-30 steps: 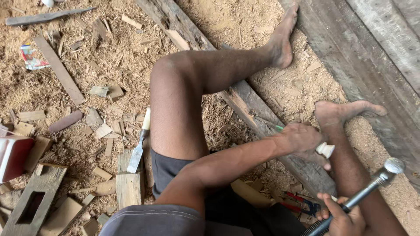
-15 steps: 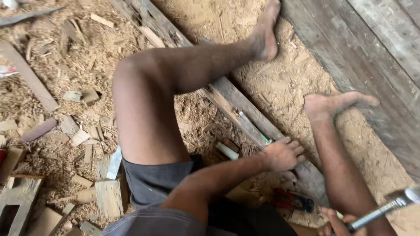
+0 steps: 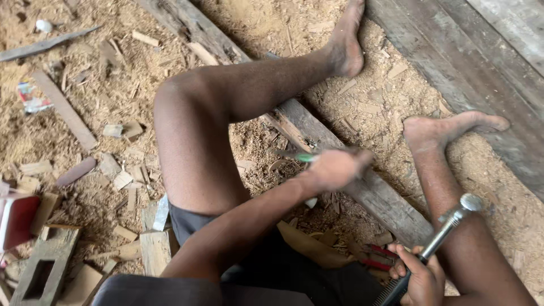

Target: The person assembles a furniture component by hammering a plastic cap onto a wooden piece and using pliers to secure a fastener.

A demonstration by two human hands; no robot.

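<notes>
I sit on sawdust-covered ground with both bare legs across a long weathered wooden plank (image 3: 391,212). My left hand (image 3: 335,168), blurred, rests on the plank between my legs and grips a green-handled tool (image 3: 306,158) whose tip points left along the wood. My right hand (image 3: 420,279) is at the bottom right, closed round the dark ribbed handle of a hammer. The hammer's metal head (image 3: 470,202) is lifted beside my right shin, to the right of my left hand.
Wood offcuts and shavings litter the ground on the left. A wooden block with a rectangular hole (image 3: 42,273) and a red box (image 3: 17,222) lie bottom left. Red-handled pliers (image 3: 377,258) lie under my right knee. Wide grey boards (image 3: 453,62) run along the upper right.
My left hand has shifted left along the plank and now shows the green-handled tool. The hammer stays lifted in my right hand. The view has swung about.
</notes>
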